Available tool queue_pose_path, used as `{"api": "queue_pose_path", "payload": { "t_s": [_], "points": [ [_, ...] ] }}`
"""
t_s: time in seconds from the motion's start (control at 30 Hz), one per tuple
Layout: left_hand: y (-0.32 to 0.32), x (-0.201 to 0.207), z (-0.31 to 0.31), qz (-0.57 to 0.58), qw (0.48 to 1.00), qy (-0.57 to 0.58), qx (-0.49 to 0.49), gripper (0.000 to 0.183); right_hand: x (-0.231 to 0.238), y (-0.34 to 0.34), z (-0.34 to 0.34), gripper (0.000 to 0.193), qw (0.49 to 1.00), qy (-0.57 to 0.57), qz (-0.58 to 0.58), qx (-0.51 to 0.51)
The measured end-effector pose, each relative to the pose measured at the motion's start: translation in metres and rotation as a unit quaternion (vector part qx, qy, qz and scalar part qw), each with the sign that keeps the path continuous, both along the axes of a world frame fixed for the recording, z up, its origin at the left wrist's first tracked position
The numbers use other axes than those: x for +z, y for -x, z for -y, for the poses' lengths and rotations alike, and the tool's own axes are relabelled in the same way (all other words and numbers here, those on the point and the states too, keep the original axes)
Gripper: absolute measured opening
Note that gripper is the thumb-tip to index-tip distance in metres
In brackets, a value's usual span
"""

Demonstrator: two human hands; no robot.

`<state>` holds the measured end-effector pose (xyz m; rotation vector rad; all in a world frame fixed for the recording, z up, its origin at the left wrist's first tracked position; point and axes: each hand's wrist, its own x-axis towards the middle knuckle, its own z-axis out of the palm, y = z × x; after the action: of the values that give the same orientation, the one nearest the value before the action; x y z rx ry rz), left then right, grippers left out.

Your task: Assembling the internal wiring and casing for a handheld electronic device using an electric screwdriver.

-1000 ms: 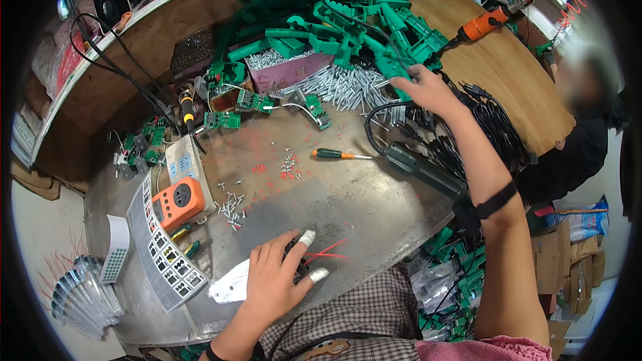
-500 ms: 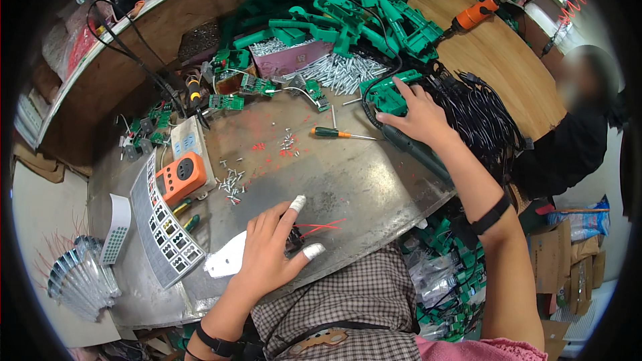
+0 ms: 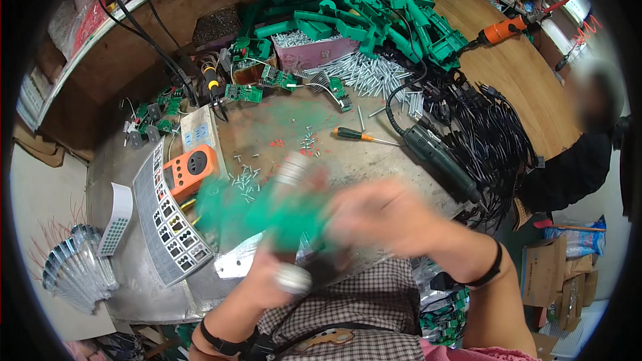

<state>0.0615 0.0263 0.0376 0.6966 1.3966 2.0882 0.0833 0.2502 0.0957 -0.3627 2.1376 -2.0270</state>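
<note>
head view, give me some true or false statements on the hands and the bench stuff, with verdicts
1. The screwdriver lies left of the black cables. True.
2. Silver metal pieces are in the pink box. True.
3. The screwdriver's handle is plain blue. False: it is green and orange.
4. A motion-blurred green piece shows at the left hand and right hand. True.
5. The right hand rests on the black cables. False: it is at the green piece, apart from them.
</note>
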Motion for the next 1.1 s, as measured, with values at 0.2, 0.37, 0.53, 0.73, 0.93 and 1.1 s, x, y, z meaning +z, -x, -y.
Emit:
{"api": "queue_pose_path", "payload": {
  "t_s": [0.2, 0.37, 0.53, 0.73, 0.93, 1.1],
  "points": [
    [0.007, -0.004, 0.084, -0.133, 0.954, -0.051, 0.265, 0.054, -0.071, 0.108, -0.089, 0.026, 0.648, -0.688, -0.307, -0.108],
    [-0.016, -0.012, 0.084, -0.030, 0.927, 0.059, 0.370, 0.052, -0.100, 0.140, -0.131, 0.023, 0.566, -0.757, -0.326, -0.020],
    [-0.023, -0.023, 0.097, 0.048, 0.909, 0.124, 0.395, 0.044, -0.092, 0.141, -0.125, 0.020, 0.650, -0.622, -0.427, 0.092],
    [-0.011, 0.000, 0.051, 0.066, 0.966, 0.173, 0.181, 0.062, -0.091, 0.138, -0.126, 0.023, 0.653, -0.632, -0.403, 0.110],
    [0.002, 0.008, 0.046, 0.292, 0.952, 0.087, -0.013, 0.066, -0.006, 0.034, -0.006, 0.024, 0.997, -0.060, -0.021, -0.052],
    [-0.004, 0.009, 0.037, 0.223, 0.964, 0.140, -0.034, 0.062, -0.018, 0.016, -0.002, 0.018, 0.992, -0.057, -0.103, -0.043]
  ]
}}
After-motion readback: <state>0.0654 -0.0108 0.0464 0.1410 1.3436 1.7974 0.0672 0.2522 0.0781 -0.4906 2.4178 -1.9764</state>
